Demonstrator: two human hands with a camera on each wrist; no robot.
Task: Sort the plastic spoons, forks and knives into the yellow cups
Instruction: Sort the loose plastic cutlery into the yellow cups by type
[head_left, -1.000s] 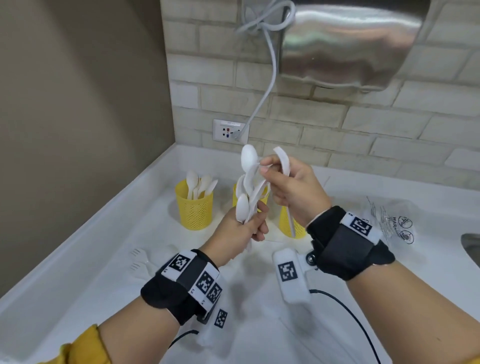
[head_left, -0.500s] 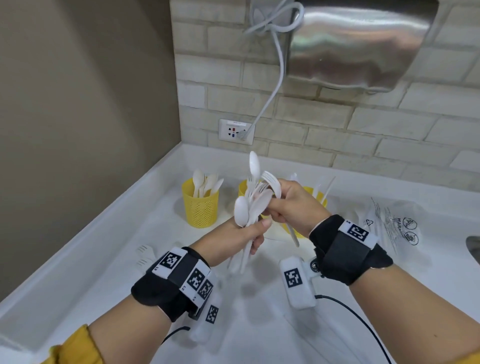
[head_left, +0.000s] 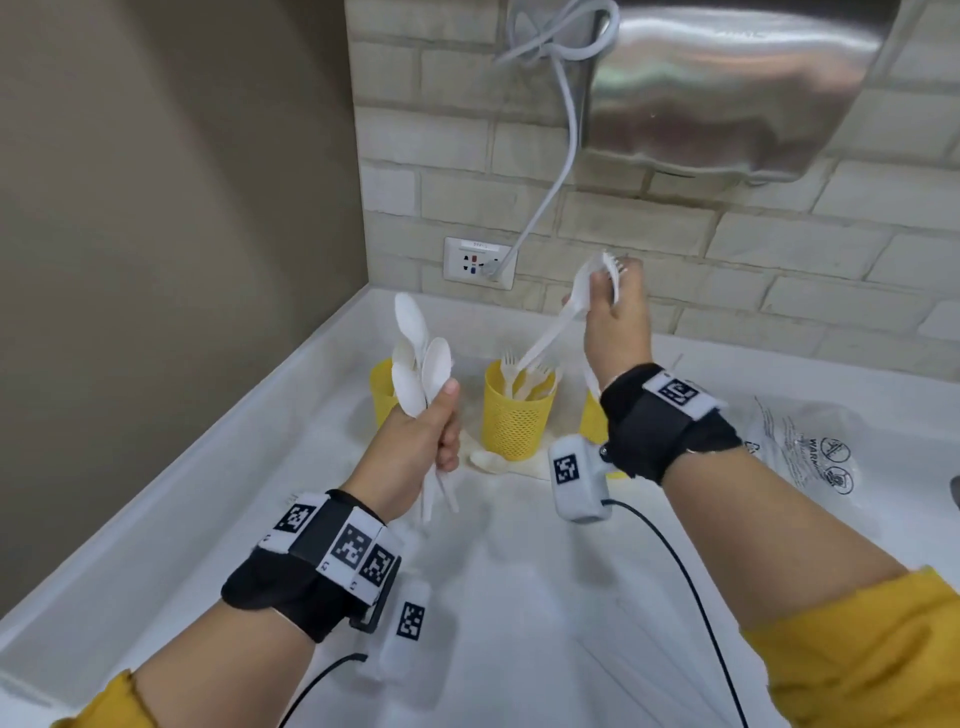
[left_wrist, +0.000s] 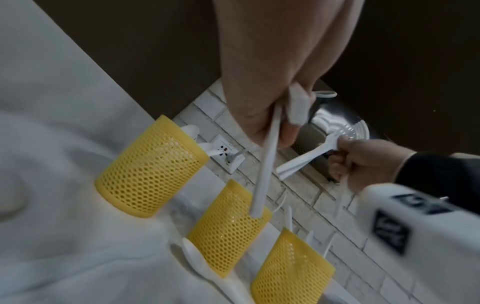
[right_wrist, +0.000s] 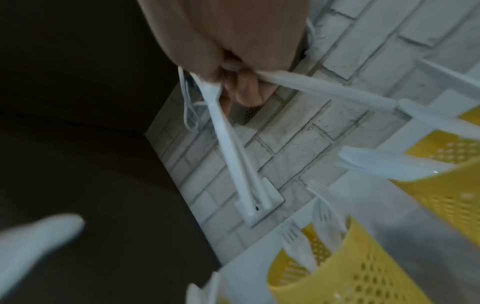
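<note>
My left hand (head_left: 441, 415) grips a bunch of white plastic spoons (head_left: 415, 358) upright, in front of the left yellow cup (head_left: 382, 395), which it partly hides. My right hand (head_left: 602, 291) is raised above and right of the middle yellow cup (head_left: 517, 415). It pinches white forks (head_left: 576, 306) near their heads, with the handles slanting down toward that cup, which holds forks. A further thin white utensil (right_wrist: 324, 90) is also in its fingers; I cannot tell its kind. The right yellow cup (left_wrist: 291, 267) holds knives and sits behind my right wrist.
One spoon (head_left: 488, 460) lies on the white counter (head_left: 519, 597) at the foot of the middle cup. A clear plastic bag (head_left: 810, 452) lies at the right. A socket (head_left: 478, 262), its cable and a steel hand dryer (head_left: 727, 78) are on the brick wall.
The two hands have come apart. My right hand drew the forks out of the mixed bunch and rose up and right over the middle cup; my left hand keeps the spoons.
</note>
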